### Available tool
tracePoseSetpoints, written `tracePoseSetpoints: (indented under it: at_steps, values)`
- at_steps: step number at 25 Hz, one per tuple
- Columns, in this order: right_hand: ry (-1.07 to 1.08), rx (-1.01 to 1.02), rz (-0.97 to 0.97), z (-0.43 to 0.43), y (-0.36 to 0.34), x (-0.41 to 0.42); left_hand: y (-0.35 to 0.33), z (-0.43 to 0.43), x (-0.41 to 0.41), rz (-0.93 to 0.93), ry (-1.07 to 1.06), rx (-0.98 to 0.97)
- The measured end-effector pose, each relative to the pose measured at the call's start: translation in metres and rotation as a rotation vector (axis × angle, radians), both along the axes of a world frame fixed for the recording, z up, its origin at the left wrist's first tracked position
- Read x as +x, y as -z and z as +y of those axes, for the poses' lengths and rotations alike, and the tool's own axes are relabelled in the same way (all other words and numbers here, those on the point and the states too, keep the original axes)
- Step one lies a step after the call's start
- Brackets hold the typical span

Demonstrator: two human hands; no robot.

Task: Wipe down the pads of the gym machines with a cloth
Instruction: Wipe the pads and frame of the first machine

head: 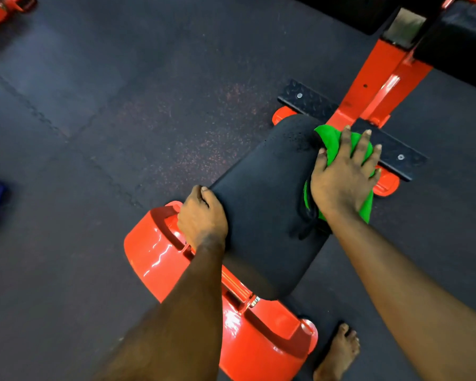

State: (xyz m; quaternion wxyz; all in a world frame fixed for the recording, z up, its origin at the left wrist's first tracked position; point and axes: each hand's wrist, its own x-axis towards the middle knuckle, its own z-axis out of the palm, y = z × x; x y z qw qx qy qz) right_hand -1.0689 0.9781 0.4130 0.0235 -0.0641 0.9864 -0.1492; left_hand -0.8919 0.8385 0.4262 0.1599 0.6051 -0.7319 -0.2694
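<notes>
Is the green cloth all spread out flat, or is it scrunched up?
Scrunched up. The green cloth bunches in folds under the right hand, which presses it against the edge of the black pad.

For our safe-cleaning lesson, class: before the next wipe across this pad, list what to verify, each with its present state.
1. Green cloth under the right hand, on the pad at its far right edge: ok.
2. Right hand's fingers spread flat on cloth: ok.
3. Left hand grips the pad's left edge, steadying it: ok.
4. Pad's middle free of obstacles: ok.
5. Bare foot close beside the orange frame: not ok, arguably.
6. Cloth damp enough: cannot tell.
</notes>
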Motion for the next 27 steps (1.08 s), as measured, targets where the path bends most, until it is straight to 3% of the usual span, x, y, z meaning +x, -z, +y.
tracePoseSetpoints:
  at_steps: [7, 12, 15, 17, 21, 27]
  values:
    - [-0.155, 0.053, 0.087, -0.033, -0.006, -0.05, 0.003, -0.002, 0.0, -0.027, -0.01, 0.013]
    - [-0.503, 0.037, 0.083, -0.074, -0.009, -0.046, -0.004, 0.002, -0.001, -0.016, -0.023, 0.017]
    - [-0.792, 0.057, 0.082, -0.07, -0.01, -0.009, -0.008, 0.006, -0.001, -0.015, -0.04, 0.024]
    - [-0.867, 0.058, 0.096, -0.052, -0.009, 0.023, -0.009, 0.006, -0.001, -0.011, -0.036, 0.021]
    - [-0.853, 0.084, 0.128, 0.001, -0.008, 0.045, -0.008, 0.005, -0.002, 0.012, -0.035, 0.017]
    - [-0.498, 0.011, 0.079, -0.006, -0.008, -0.012, -0.002, 0.003, 0.001, 0.016, -0.051, -0.008]
